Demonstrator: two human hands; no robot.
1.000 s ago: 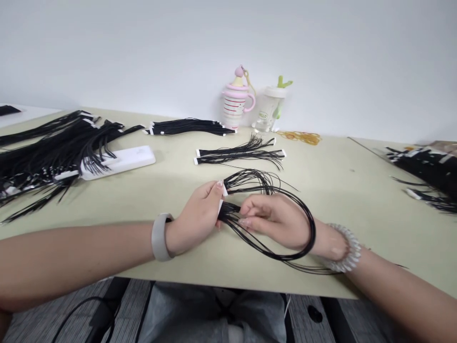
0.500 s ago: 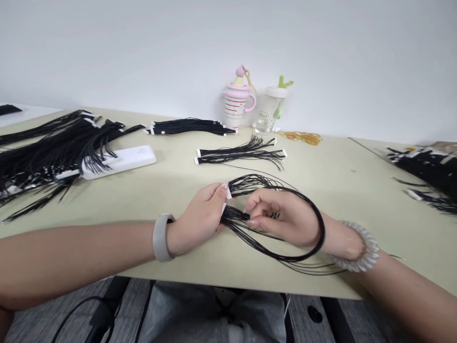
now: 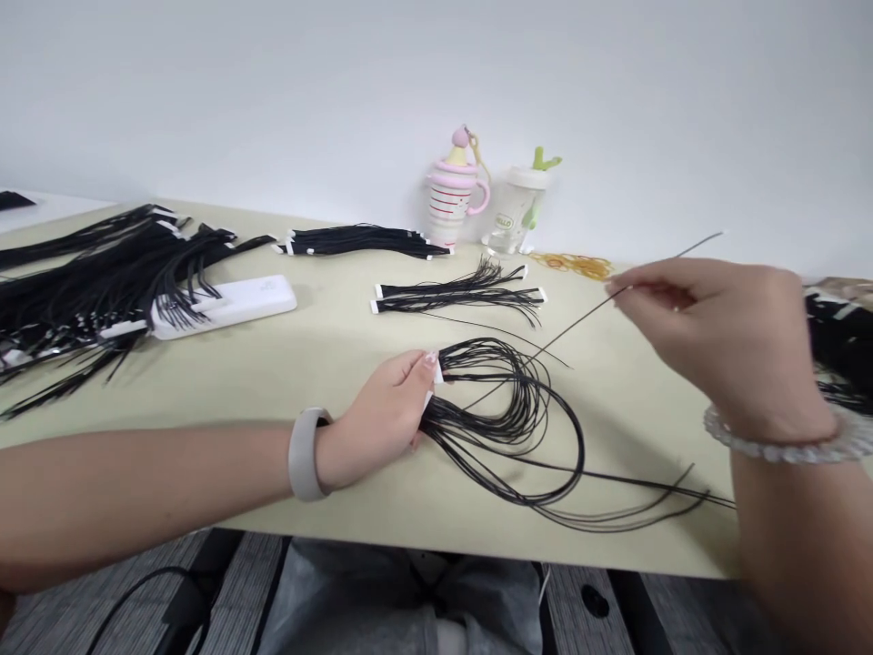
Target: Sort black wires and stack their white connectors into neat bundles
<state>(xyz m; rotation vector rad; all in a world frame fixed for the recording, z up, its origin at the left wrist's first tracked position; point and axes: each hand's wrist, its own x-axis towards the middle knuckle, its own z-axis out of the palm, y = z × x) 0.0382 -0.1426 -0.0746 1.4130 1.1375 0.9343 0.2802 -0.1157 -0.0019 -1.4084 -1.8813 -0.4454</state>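
A looped bundle of thin black wires (image 3: 525, 409) with white connectors (image 3: 437, 367) lies over the table's middle. My left hand (image 3: 386, 409) pinches the connector end, thumb on top. Off to the right, my right hand (image 3: 723, 327) is raised, thumb and forefinger closed on a single black wire (image 3: 579, 320) that runs down to the loops. That wire's free end sticks out above the hand. Several loose wire ends trail right from the bundle across the table.
Two short wire bundles (image 3: 456, 296) lie behind the loops, with a longer bundle (image 3: 361, 240) farther back. A striped cup (image 3: 450, 205), a clear cup (image 3: 515, 214) and yellow bands (image 3: 576, 265) stand or lie by the wall. Wire piles (image 3: 102, 273) and a white case (image 3: 252, 305) are left.
My right hand has moved out of the wire loop, up and to the right, drawing one wire out straight. My left hand has stayed in place on the bundle.
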